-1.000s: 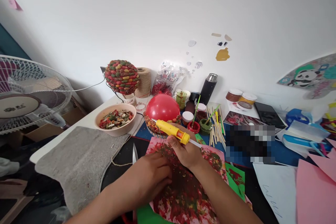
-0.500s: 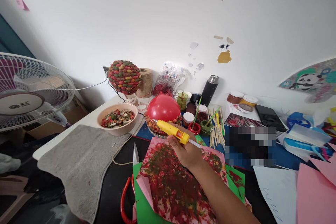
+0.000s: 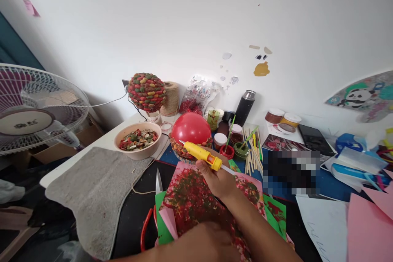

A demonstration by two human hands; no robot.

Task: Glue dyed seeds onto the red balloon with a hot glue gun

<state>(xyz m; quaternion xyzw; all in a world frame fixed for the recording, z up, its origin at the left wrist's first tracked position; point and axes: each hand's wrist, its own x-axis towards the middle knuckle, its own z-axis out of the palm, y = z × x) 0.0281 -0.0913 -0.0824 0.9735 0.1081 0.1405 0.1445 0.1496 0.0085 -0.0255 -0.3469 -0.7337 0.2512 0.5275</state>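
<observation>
A yellow glue gun (image 3: 199,153) is gripped in my right hand (image 3: 219,180), its metal tip pointing left and a clear glue stick out of its rear. Just behind its tip, a red balloon (image 3: 190,129) rests in a bowl-like ring of coloured pieces (image 3: 178,145), partly hidden by the glue gun. My left hand (image 3: 205,243) is low over the paint-smeared pink paper (image 3: 187,188), its fingers smeared by motion. Red-handled scissors (image 3: 158,182) lie left of the paper, partly covered by green sheets (image 3: 164,202).
On the left, a peach basin (image 3: 138,153) of painted pieces stands behind a grey cloth (image 3: 92,196). Behind are a ball covered in coloured pieces (image 3: 146,92), twine (image 3: 170,98) and a black flask (image 3: 245,108). Paint jars (image 3: 226,151) and wooden sticks (image 3: 253,155) stand right of the balloon.
My left hand has come into view from the bottom, over the painted paper. My right hand keeps the glue gun in almost the same place. The view has shifted slightly.
</observation>
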